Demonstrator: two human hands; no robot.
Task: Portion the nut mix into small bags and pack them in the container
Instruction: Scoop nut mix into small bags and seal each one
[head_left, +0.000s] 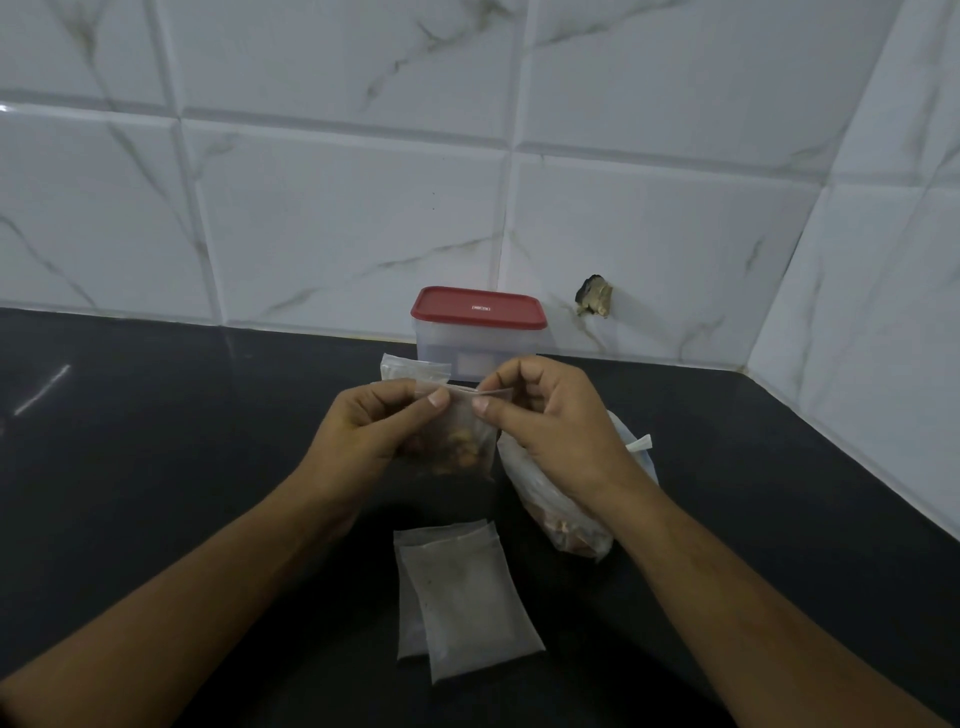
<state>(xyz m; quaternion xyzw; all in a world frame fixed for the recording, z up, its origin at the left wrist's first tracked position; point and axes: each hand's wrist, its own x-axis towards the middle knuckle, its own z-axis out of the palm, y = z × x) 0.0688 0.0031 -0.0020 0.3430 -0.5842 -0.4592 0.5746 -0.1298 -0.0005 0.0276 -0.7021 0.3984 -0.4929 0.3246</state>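
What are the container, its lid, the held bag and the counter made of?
Container: translucent plastic, probably; shapes show faintly through the wall.
Lid: opaque red plastic, matte, moulded logo.
Bag: thin clear film; nuts visible through it.
Counter: dark, glossy, maybe polished stone; it reflects light.

— What stands behind the worktop?

— A back wall (337, 208) of glossy white tiles with grey marble veins, across twelve o'clock. A side wall (883, 260) in the same tile meets it in a corner toward three o'clock.

— Any flaw?

— A broken patch (594, 300) with dark, chipped edges, low in the back wall at two o'clock, just above the counter.

— And the countertop (156, 467)?

— Black and smooth, spreading from nine round to four o'clock. A pale streak of reflected light (41, 389) lies on it at nine o'clock. The light is dim and even.
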